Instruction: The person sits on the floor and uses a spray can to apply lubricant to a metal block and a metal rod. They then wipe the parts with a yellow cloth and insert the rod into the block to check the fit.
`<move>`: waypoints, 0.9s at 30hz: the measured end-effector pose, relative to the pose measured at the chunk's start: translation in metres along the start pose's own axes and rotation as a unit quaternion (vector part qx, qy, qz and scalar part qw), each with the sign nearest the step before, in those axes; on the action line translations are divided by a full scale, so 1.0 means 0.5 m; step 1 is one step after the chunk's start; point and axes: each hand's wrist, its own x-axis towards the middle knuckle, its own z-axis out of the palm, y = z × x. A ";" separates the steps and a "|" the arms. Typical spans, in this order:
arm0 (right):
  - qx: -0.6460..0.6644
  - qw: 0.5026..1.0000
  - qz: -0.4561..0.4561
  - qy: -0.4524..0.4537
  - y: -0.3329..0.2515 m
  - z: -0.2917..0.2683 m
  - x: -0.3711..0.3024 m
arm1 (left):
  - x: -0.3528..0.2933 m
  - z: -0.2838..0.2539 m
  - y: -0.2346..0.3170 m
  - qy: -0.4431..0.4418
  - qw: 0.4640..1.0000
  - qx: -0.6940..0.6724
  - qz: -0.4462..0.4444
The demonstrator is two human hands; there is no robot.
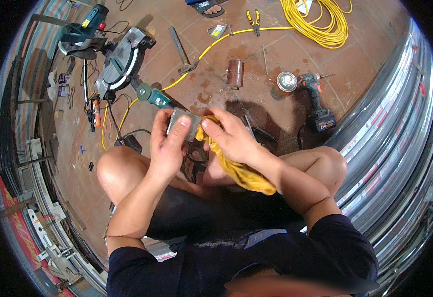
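Note:
My left hand (167,149) grips a small grey metal block or plate (192,127), its thumb lying across the face. With my right hand (232,136) I hold a yellow cloth (246,174) against the right edge of the metal piece, fingers closed round the bunched end. The rest of the cloth hangs toward my right forearm. Both hands are raised in front of my bent knees. Just beyond my left hand, an angle grinder (160,100) with a green disc lies on the floor. The far side of the metal piece is hidden.
A mitre saw (120,62) stands at the far left. Ahead lie a hammer (181,52), a brown cylinder (235,74), pliers (253,23) and a yellow cable coil (320,22). A spray can (287,82) and cordless drill (315,96) are to the right, beside stacked metal tubes (389,163).

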 end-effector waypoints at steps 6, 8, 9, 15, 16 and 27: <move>-0.297 0.922 -0.217 0.118 -0.021 0.024 -0.013 | 0.013 0.001 0.022 0.043 0.994 -0.068 -0.073; -0.335 0.896 -0.259 0.135 -0.011 0.023 -0.008 | 0.013 0.002 0.023 0.034 0.995 -0.071 -0.069; -0.346 0.884 -0.270 0.161 -0.005 0.020 -0.002 | 0.012 0.004 0.021 0.033 0.994 -0.073 -0.079; -0.257 0.919 -0.251 0.160 0.030 0.009 0.004 | 0.000 0.021 -0.002 0.023 0.997 -0.053 -0.052; -0.224 0.931 -0.236 0.165 0.033 0.012 0.004 | -0.001 0.025 -0.007 0.014 0.999 -0.037 -0.031; 0.430 0.859 0.263 -0.084 0.034 -0.022 -0.005 | 0.008 0.004 -0.033 -0.016 0.974 0.125 0.189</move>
